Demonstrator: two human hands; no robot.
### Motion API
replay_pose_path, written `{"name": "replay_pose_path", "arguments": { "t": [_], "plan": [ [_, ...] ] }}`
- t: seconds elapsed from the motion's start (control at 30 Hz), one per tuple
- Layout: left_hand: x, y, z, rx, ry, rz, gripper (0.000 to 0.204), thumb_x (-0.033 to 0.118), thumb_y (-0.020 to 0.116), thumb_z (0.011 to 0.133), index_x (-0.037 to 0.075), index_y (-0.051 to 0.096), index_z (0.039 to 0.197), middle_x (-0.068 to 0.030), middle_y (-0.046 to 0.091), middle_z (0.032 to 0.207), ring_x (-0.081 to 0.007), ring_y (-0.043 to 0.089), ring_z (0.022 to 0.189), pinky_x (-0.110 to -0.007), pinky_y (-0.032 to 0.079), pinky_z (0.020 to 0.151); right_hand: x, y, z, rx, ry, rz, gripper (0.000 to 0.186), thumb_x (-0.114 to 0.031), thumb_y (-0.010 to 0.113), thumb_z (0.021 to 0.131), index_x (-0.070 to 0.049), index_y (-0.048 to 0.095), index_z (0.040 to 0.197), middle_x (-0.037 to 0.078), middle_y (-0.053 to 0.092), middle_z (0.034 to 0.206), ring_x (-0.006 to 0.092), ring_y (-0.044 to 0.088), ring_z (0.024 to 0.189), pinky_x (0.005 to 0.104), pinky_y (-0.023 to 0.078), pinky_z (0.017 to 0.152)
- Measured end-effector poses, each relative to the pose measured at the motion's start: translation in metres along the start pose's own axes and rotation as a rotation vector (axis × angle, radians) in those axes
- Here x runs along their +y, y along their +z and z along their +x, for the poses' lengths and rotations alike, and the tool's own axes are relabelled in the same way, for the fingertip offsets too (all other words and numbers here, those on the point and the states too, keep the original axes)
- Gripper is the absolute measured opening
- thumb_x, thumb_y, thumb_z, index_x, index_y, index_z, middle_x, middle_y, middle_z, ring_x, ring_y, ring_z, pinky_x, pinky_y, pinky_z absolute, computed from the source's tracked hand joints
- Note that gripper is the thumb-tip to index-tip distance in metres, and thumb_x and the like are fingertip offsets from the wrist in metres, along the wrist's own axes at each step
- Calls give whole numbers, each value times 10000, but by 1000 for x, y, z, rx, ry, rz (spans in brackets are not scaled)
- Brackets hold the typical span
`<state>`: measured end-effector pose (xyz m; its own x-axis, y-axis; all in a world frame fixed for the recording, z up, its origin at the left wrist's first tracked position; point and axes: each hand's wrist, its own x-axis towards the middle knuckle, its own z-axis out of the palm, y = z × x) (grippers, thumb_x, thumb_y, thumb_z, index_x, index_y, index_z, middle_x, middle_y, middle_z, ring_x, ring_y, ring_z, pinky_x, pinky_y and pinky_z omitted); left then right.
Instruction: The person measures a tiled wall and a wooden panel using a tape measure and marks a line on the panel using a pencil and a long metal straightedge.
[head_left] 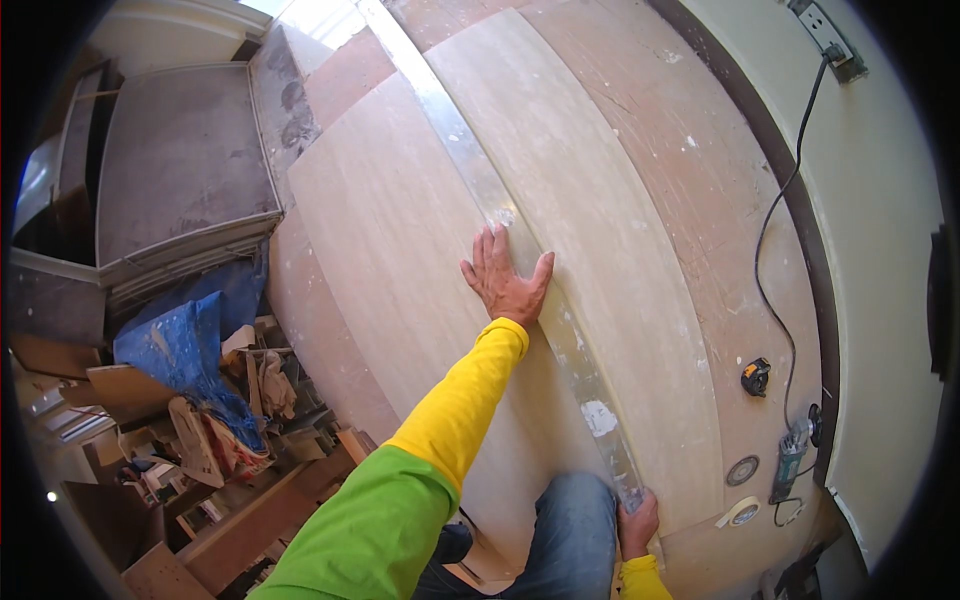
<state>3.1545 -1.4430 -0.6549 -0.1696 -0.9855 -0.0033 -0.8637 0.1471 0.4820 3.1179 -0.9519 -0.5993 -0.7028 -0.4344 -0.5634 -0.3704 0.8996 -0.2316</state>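
A long metal straightedge [450,130] lies lengthwise across a large pale beige board [620,270] with faint streaks. My left hand [505,280] rests spread on the straightedge and the board beside it, fingers apart. At the near end, low in the view, my right hand [637,520] is closed on the straightedge at its edge. The straightedge has white smudges along it. My bent knee [570,530], in jeans, is on or against the board near my right hand.
Right of the board lie a tape measure [755,376], an angle grinder [789,460], a disc [742,470] and a tape roll [743,512]. A cord [762,280] runs to a wall socket [820,30]. At left are a blue sheet [175,345], piled wood offcuts [220,510] and a grey panel [180,160].
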Motion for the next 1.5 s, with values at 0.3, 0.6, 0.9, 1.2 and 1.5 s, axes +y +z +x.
{"name": "replay_pose_path", "arguments": {
  "t": [0.3,0.6,0.9,1.2,1.5],
  "plan": [
    [0,-3,1,-39,-27,-30,873,560,648,772,112,331,1451,-141,302,1511,-271,186,1431,-493,-18,1155,5,3,0,-16,-5,-15,633,-172,786,655,-59,488,1202,204,585,1059,414,577,951,469,475,786],
    [2,-5,1,-58,-40,-28,864,562,645,778,101,344,1444,-154,313,1504,-271,196,1427,-482,-18,1155,3,2,-1,3,-14,-19,592,-159,784,657,-55,507,1171,209,599,1036,421,580,929,463,471,783],
    [2,-4,1,-53,-39,-39,864,547,659,756,102,354,1432,-155,298,1506,-272,171,1434,-501,-33,1153,5,3,-2,10,-31,-23,598,-159,786,659,-51,502,1174,212,600,1029,424,581,923,465,472,777],
    [17,-3,4,-41,-126,-13,861,450,686,715,79,333,1408,-180,274,1491,-291,141,1440,-547,-38,1145,6,4,-3,-21,-5,-20,624,-160,775,658,-59,491,1204,201,589,1051,414,576,946,463,477,781],
    [22,3,4,6,-139,-10,833,395,666,712,82,315,1401,-182,276,1483,-299,136,1440,-551,-39,1144,5,1,-3,-6,-29,8,608,-153,787,665,-54,500,1192,208,597,1056,417,578,951,451,472,802]
  ]
}}
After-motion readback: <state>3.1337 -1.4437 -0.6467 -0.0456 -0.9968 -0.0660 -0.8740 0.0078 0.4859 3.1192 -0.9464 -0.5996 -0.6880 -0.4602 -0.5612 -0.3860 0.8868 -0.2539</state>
